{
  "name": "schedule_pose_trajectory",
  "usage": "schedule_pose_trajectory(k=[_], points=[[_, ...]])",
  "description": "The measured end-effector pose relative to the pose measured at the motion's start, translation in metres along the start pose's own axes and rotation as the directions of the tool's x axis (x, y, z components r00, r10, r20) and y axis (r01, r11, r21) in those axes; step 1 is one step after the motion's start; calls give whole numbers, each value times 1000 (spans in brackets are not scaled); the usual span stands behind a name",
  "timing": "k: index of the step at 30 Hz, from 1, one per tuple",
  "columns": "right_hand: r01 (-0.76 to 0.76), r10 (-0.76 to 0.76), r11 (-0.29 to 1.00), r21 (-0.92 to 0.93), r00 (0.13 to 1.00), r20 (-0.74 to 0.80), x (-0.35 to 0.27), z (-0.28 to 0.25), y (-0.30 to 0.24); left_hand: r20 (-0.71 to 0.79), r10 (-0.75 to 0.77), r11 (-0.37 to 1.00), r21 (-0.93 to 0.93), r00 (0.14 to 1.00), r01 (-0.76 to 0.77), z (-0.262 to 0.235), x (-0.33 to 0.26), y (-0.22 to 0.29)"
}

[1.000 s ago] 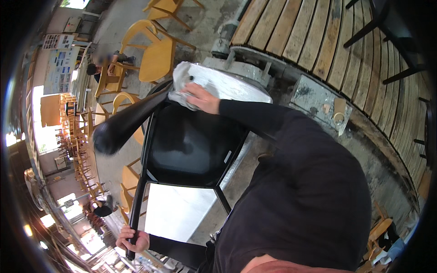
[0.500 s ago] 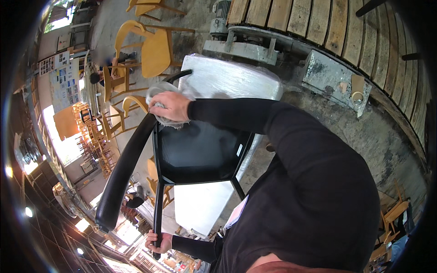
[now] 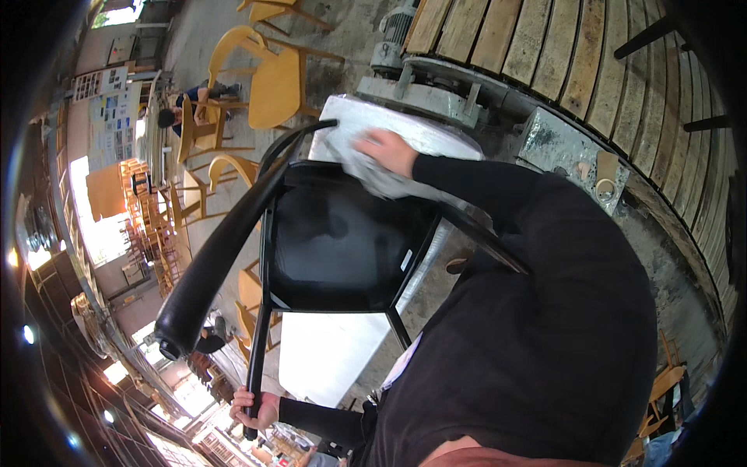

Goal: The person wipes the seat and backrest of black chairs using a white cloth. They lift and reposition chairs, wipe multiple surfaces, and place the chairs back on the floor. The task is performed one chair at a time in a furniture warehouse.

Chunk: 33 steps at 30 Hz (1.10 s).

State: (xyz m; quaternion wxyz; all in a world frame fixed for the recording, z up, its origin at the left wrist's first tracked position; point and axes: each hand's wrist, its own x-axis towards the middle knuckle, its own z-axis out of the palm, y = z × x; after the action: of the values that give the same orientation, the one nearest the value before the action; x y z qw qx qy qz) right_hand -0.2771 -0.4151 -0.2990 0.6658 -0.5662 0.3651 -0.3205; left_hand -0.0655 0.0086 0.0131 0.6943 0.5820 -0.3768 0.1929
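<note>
In the head view, your left hand (image 3: pixel 255 409) curls its fingers around the shiny black wooden-looking chair's (image 3: pixel 342 249) leg, likely for steadiness. Your right hand (image 3: pixel 387 152) covers a thin, crumpled, whitish sheet (image 3: pixel 366 176); I can't tell if it grips. The chair lies over the white, plastic-wrapped counter (image 3: pixel 331 350), perhaps against scratches.

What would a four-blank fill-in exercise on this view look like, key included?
1. The left hand grips a ____ of the black chair.
2. The hand on the crumpled pale sheet is the person's ____ one.
3. The slatted platform is made of ____.
4. Both sleeves are coloured ____.

Missing words: leg; right; wood; black.
</note>
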Motion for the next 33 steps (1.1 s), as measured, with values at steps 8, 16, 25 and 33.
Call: schedule_pose_trajectory(k=[8, 16, 25, 33], points=[[205, -157, 958, -201, 960, 231, 36, 45, 13, 42, 11, 1000, -23, 999, -10, -9, 3, -6], [123, 312, 632, -765, 864, 396, -58, -80, 72, 18, 26, 999, -24, 1000, -25, -10, 2, -8], [292, -158, 679, -673, 954, 255, -86, 5, 5, 5, 2, 997, -82, 1000, -2, -20, 1, -11], [355, -122, 514, -781, 931, 343, -78, -19, 3, 88, 72, 991, -116, 994, -61, -24, 4, -23]])
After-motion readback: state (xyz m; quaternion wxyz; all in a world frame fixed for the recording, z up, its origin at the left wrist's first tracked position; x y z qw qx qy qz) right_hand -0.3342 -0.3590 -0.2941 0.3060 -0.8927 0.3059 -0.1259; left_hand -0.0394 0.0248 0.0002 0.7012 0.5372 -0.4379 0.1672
